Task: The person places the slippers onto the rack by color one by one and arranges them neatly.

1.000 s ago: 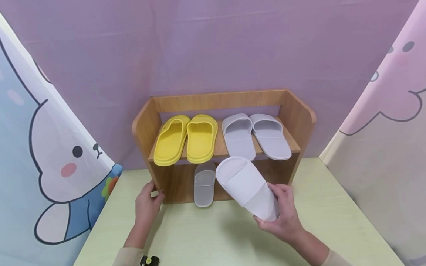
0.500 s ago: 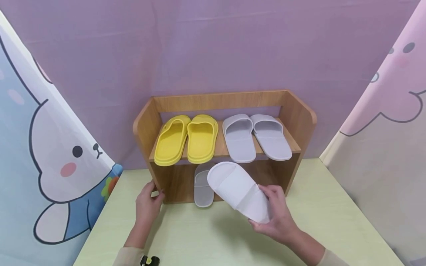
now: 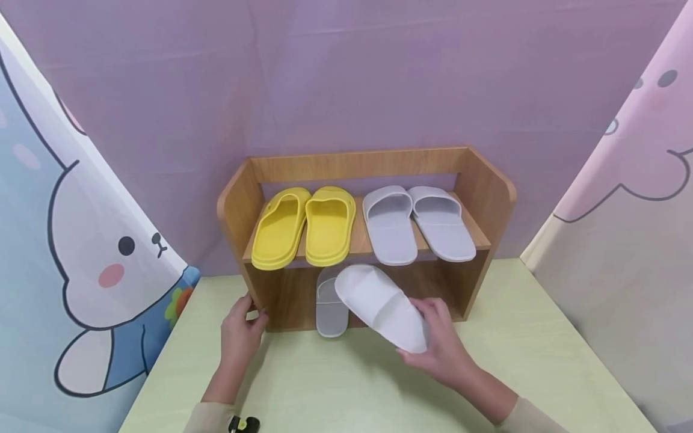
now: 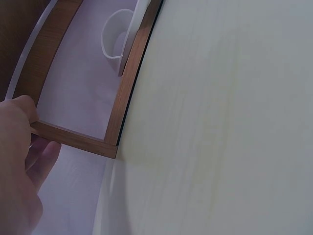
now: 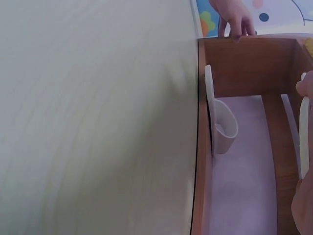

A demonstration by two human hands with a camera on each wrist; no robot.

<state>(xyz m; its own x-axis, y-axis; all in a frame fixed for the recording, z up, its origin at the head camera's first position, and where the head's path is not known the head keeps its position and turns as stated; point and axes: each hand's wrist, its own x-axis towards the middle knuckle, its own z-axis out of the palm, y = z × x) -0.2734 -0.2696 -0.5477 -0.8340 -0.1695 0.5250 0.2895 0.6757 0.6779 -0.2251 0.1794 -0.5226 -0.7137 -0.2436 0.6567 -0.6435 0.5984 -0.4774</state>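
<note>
In my right hand (image 3: 441,349) I hold a white slipper (image 3: 379,307) by its heel end, in front of the lower shelf. Its toe tilts up to the left and covers part of a grey slipper (image 3: 332,316), which lies on that shelf. The wooden shoe rack (image 3: 487,186) has its lower left side panel pinched between the thumb and fingers of my left hand (image 3: 240,334); the left wrist view shows this hand (image 4: 19,161) at the panel edge. At the right wrist view's edge, only a strip of the held slipper (image 5: 304,139) shows.
On the upper shelf are a pair of yellow clogs (image 3: 327,228) at left and a pair of pale grey slippers (image 3: 390,231) at right. A pale table (image 3: 314,385) lies under the rack, with a purple cloth (image 3: 352,78) behind it.
My right hand has moved the white slipper left and a little inward, so it now overlaps the grey slipper in view. It has also turned somewhat. The left hand stays on the panel.
</note>
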